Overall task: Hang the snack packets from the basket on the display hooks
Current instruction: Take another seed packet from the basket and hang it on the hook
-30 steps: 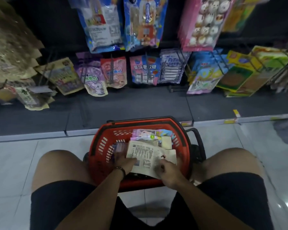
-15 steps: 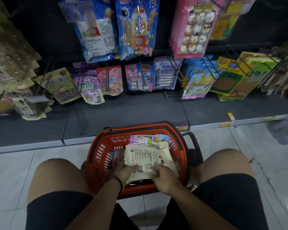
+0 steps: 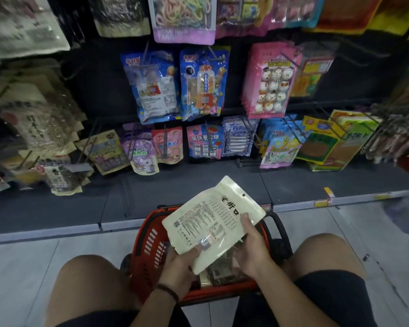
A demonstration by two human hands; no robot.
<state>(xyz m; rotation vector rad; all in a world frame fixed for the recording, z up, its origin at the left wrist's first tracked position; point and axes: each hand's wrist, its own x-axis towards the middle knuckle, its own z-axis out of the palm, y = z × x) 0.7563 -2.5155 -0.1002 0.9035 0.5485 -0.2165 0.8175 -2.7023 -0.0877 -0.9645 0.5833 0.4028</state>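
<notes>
Left fingers (image 3: pixel 195 250) pinch cream packet (image 3: pixel 213 220) near corner, right fingers (image 3: pixel 244 223) its side, above basket (image 3: pixel 149 234).

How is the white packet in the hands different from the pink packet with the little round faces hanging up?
The white packet is cream with black writing; the pink packet shows rows of round faces. The white packet is held by the left hand and right hand above the red basket; the pink packet hangs on a hook. The white packet is tilted; the pink packet hangs upright. Both are flat snack bags.
</notes>
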